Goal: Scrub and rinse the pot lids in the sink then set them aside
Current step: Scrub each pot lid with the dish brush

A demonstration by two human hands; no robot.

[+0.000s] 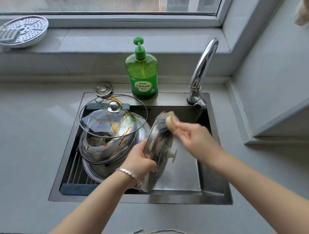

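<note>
My left hand (pixel 141 159) grips the rim of a steel pot lid (pixel 160 152) held on edge over the sink (pixel 215 195), its white knob facing right. My right hand (pixel 190 136) holds a scrub brush (pixel 167 125) with a tan head and dark bristles, pressed against the lid's upper face. A glass lid (pixel 113 113) with a metal knob and orange streaks lies tilted on a stack of dirty steel lids (pixel 106 146) in the left half of the sink.
A green dish soap bottle (pixel 143 72) stands behind the sink, a chrome faucet (pixel 201 71) to its right. A round sink plug (pixel 103 88) lies at the back left rim. A steamer plate (pixel 24 30) and grater sit on the windowsill. A drying rack (pixel 77 170) lies under the stack.
</note>
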